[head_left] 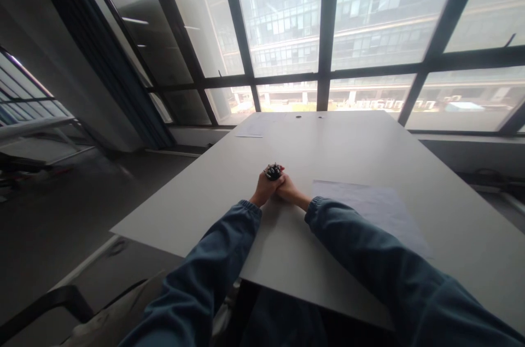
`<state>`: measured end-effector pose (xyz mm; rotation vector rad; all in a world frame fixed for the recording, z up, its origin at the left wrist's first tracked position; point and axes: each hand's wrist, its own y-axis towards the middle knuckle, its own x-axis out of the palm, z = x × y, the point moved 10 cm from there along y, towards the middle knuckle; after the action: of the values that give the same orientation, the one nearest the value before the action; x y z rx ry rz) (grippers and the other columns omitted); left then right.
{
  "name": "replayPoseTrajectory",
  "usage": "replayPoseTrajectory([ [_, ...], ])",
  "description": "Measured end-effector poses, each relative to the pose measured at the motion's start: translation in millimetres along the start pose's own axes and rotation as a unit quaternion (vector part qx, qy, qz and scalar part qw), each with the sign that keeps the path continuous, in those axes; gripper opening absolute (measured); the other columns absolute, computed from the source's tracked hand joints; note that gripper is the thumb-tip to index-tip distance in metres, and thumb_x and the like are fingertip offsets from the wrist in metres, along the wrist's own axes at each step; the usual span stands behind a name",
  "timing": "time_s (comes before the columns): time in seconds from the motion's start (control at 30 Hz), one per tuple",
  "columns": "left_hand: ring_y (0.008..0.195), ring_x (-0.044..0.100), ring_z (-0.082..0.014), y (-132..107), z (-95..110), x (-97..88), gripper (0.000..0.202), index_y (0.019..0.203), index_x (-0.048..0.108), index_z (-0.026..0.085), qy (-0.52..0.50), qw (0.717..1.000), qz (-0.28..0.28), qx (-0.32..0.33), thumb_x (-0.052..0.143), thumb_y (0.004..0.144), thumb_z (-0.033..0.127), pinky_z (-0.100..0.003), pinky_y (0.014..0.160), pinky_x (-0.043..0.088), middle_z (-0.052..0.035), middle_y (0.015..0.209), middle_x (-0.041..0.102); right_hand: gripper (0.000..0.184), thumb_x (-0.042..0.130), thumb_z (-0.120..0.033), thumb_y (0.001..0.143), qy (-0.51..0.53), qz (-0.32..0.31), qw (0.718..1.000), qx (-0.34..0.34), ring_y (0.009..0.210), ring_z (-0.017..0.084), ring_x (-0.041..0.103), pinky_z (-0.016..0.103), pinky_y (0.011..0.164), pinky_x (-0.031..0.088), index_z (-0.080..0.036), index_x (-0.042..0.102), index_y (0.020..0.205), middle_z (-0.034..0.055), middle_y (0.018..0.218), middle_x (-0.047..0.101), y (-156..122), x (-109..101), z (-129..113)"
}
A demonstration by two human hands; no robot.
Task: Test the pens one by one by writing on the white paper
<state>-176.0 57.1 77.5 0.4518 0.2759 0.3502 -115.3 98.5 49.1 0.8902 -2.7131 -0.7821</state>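
Observation:
Both of my hands meet over the white table, wrapped round a bundle of dark, pen-like sticks [273, 172] with pale tips. Only the upper ends of the bundle show; the rest is hidden inside my grip. My left hand [264, 188] closes on it from the left side. From the right, my right hand [289, 189] is closed against the bundle and touches the left hand. To the right of my right hand, a sheet of white paper [365, 205] lies flat on the table, partly covered by my right sleeve.
The white table [328, 150] reaches away to large windows [283, 19]. Another sheet of paper [250, 128] lies near its far left edge, and a small dark round spot [298, 116] is at the far end. A chair armrest [61, 300] stands at the lower left.

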Motion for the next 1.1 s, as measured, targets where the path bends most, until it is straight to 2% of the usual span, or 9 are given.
replayPoseTrajectory([
  [0.3, 0.099, 0.072, -0.0281, 3.9, -21.2, -0.5, 0.035, 0.100, 0.077, 0.011, -0.030, 0.997, 0.012, -0.076, 0.079, 0.068, 0.025, -0.044, 0.096, 0.055, -0.0123, 0.100, 0.077, 0.024, 0.058, -0.014, 0.064, -0.031, -0.016, 0.998, 0.050, 0.080, 0.021, 0.065, 0.034, 0.080, 0.055, -0.014, 0.068, 0.085, 0.0051, 0.081, 0.071, 1.6, 0.4, 14.1],
  [0.4, 0.094, 0.072, -0.0258, 4.8, -19.8, -2.5, 0.027, 0.094, 0.078, 0.012, -0.016, 0.997, 0.025, -0.070, 0.073, 0.071, 0.025, -0.040, 0.093, 0.056, -0.0099, 0.094, 0.077, 0.028, 0.057, -0.011, 0.064, -0.073, -0.024, 0.994, 0.078, 0.080, 0.021, 0.065, 0.032, 0.077, 0.054, -0.012, 0.068, 0.090, 0.0062, 0.083, 0.071, 1.3, 0.6, 16.5],
  [0.53, 0.080, 0.071, -0.0217, 9.8, -11.1, -20.5, 0.019, 0.083, 0.074, 0.012, -0.013, 0.993, 0.108, -0.050, 0.067, 0.074, 0.027, -0.035, 0.080, 0.058, -0.0078, 0.080, 0.074, 0.051, 0.067, -0.016, 0.064, -0.185, -0.041, 0.974, 0.126, 0.098, 0.023, 0.063, 0.034, 0.086, 0.053, -0.013, 0.062, 0.115, 0.0096, 0.106, 0.068, -0.1, 2.2, 5.6],
  [0.63, 0.064, 0.068, -0.0176, 14.9, -11.7, -32.9, 0.027, 0.094, 0.067, 0.012, -0.063, 0.983, 0.159, -0.065, 0.067, 0.072, 0.027, -0.030, 0.066, 0.058, -0.0043, 0.074, 0.070, 0.073, 0.075, -0.025, 0.065, -0.313, -0.071, 0.936, 0.144, 0.121, 0.030, 0.051, 0.039, 0.102, 0.045, -0.008, 0.052, 0.132, 0.0198, 0.133, 0.053, -13.6, 4.6, -17.4],
  [0.7, 0.059, 0.066, -0.0156, 21.9, -14.2, -30.7, 0.037, 0.107, 0.062, 0.014, -0.044, 0.987, 0.128, -0.091, 0.065, 0.074, 0.028, -0.028, 0.059, 0.056, -0.0034, 0.076, 0.069, 0.071, 0.071, -0.028, 0.071, -0.372, -0.096, 0.911, 0.152, 0.124, 0.031, 0.048, 0.042, 0.106, 0.042, -0.008, 0.048, 0.136, 0.0210, 0.134, 0.050, -31.3, 4.0, -37.3],
  [0.77, 0.060, 0.066, -0.0152, 29.1, -21.2, -25.5, 0.040, 0.114, 0.059, 0.013, 0.059, 0.986, 0.065, -0.139, 0.061, 0.077, 0.028, -0.026, 0.056, 0.054, -0.0051, 0.080, 0.069, 0.067, 0.066, -0.029, 0.077, -0.409, -0.117, 0.896, 0.130, 0.127, 0.031, 0.045, 0.043, 0.107, 0.039, -0.010, 0.047, 0.138, 0.0194, 0.135, 0.049, -51.4, -0.1, -63.8],
  [0.87, 0.062, 0.067, -0.0183, 37.7, -38.3, -22.8, 0.032, 0.103, 0.063, 0.011, 0.201, 0.957, -0.017, -0.209, 0.063, 0.074, 0.024, -0.027, 0.055, 0.053, -0.0069, 0.075, 0.068, 0.066, 0.065, -0.033, 0.080, -0.425, -0.178, 0.880, 0.112, 0.130, 0.033, 0.041, 0.045, 0.108, 0.038, -0.010, 0.048, 0.140, 0.0206, 0.142, 0.044, -85.7, -12.3, -94.8],
  [0.97, 0.069, 0.069, -0.0248, 46.3, -52.5, -19.3, 0.017, 0.080, 0.066, 0.011, 0.287, 0.925, -0.064, -0.239, 0.070, 0.065, 0.018, -0.030, 0.060, 0.053, -0.0096, 0.070, 0.068, 0.067, 0.064, -0.035, 0.084, -0.441, -0.204, 0.862, 0.144, 0.133, 0.033, 0.040, 0.045, 0.109, 0.037, -0.012, 0.047, 0.144, 0.0211, 0.145, 0.043, -115.8, -45.5, -107.9],
  [1.1, 0.101, 0.069, -0.0352, 53.4, -63.9, -6.5, 0.030, 0.085, 0.069, 0.013, 0.408, 0.874, -0.088, -0.249, 0.076, 0.056, 0.014, -0.036, 0.083, 0.052, -0.0171, 0.093, 0.073, 0.070, 0.062, -0.036, 0.087, -0.498, -0.167, 0.830, 0.190, 0.141, 0.035, 0.034, 0.046, 0.114, 0.031, -0.010, 0.043, 0.149, 0.0234, 0.151, 0.039, -145.6, -110.0, -107.5],
])
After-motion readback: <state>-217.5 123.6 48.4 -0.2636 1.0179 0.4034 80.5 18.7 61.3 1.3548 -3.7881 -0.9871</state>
